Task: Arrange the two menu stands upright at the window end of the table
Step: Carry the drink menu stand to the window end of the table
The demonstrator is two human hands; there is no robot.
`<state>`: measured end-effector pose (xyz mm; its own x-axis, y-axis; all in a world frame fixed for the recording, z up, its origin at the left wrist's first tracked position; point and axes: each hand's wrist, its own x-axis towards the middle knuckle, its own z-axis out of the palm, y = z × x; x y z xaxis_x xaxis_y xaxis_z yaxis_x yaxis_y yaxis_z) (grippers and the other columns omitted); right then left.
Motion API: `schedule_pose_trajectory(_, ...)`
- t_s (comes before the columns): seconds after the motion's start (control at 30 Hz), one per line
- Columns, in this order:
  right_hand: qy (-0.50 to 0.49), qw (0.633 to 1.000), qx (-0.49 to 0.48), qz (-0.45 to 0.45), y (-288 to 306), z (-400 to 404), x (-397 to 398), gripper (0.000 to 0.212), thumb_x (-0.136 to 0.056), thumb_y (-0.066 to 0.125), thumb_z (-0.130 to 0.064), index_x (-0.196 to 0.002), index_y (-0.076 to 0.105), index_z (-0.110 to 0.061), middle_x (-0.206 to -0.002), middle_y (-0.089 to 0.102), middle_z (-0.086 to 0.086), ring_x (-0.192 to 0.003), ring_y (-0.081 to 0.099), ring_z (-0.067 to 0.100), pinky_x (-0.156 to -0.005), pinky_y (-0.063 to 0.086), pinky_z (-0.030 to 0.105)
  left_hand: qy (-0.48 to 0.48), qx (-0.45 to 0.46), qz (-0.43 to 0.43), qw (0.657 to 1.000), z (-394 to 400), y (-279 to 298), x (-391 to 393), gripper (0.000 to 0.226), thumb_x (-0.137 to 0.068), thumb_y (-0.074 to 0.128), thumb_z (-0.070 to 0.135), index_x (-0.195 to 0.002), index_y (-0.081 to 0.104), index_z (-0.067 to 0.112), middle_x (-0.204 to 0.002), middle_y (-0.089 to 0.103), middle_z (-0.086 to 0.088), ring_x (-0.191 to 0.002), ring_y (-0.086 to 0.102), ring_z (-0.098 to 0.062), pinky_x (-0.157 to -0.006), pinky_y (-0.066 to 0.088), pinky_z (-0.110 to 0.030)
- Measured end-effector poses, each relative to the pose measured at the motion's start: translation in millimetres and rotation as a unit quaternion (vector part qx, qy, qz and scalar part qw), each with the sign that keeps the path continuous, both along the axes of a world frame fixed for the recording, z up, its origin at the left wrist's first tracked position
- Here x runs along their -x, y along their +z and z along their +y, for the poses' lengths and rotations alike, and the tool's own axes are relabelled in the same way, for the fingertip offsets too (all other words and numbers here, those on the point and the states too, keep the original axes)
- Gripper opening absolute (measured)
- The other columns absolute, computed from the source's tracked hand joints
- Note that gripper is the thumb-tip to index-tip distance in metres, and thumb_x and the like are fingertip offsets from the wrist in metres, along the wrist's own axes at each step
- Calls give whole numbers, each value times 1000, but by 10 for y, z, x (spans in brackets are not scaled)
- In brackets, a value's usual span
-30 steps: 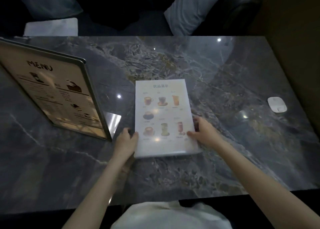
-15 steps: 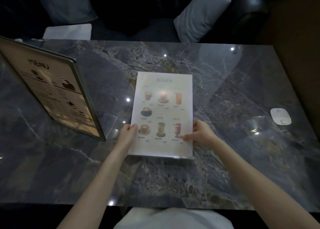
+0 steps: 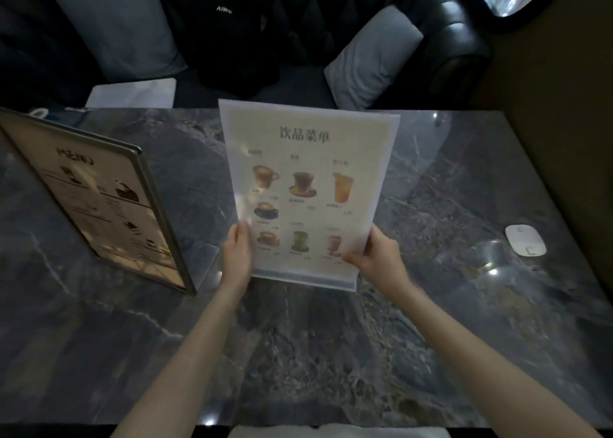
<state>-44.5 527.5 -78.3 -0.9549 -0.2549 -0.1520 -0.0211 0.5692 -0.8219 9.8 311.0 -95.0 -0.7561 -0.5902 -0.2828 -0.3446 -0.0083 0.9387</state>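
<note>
A clear acrylic drinks menu stand (image 3: 306, 189) with pictures of cups is raised off the dark marble table (image 3: 331, 354) at its middle, tilted up towards me. My left hand (image 3: 236, 255) grips its lower left edge and my right hand (image 3: 378, 258) grips its lower right edge. A second menu stand (image 3: 96, 202), dark-framed and headed MENU, stands upright on the left side of the table, angled to face right.
A small white oval device (image 3: 525, 240) lies near the table's right edge. Behind the table is a dark sofa with two grey cushions (image 3: 371, 59) and a black garment (image 3: 232, 33). A white sheet (image 3: 132, 92) lies on the seat at the far left.
The drinks menu lay flat on the table with both hands at its near edge. Now both hands have lifted it and tipped it up off the surface.
</note>
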Motion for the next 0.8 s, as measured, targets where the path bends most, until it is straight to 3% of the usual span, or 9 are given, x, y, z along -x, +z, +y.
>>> schedule_pose_trajectory(0.17,6,998,-18,58,-83,7,-103,46,-74,73,-13,-115,55,-2,-101,69,14,-76,54,13,-62,40,17,-3,42,13,999,27,-36,-30,27,-100,28,31,-100,49,14,-86,54,11,-81,51,-1,-65,38,-14)
schedule_pose_trajectory(0.33,6,997,8,74,-175,27,-175,38,-74,73,-12,-108,60,-4,-101,71,13,-79,60,16,-65,46,24,-6,60,12,998,88,-17,-122,20,-101,23,28,-104,41,19,-89,49,15,-86,49,0,-59,37,1)
schedule_pose_trajectory(0.4,9,997,12,72,-195,34,-198,36,-75,72,-11,-109,60,-4,-103,70,13,-81,60,17,-67,48,25,-9,68,14,998,115,-9,-162,18,-101,22,26,-104,39,20,-91,49,12,-89,47,-4,-58,35,-3)
schedule_pose_trajectory(0.47,12,997,16,73,-202,39,-222,34,-76,70,-11,-108,61,-5,-103,70,13,-81,59,15,-69,51,29,-13,75,9,997,118,-25,-186,17,-101,21,27,-105,38,22,-94,49,11,-98,43,-7,-71,31,-10)
schedule_pose_trajectory(0.67,3,998,5,61,-221,38,-295,27,-80,67,-14,-106,63,-9,-104,70,11,-90,64,29,-76,56,43,-17,72,-11,997,71,-140,-234,26,-100,20,35,-107,42,23,-108,52,-1,-105,49,-17,-86,34,-29)
schedule_pose_trajectory(0.8,2,999,-15,49,-199,11,-308,29,-81,65,-13,-110,61,-9,-108,69,12,-92,63,31,-79,55,45,-37,67,-14,997,60,-91,-269,27,-100,20,35,-109,42,23,-112,50,0,-106,47,-13,-87,31,-28)
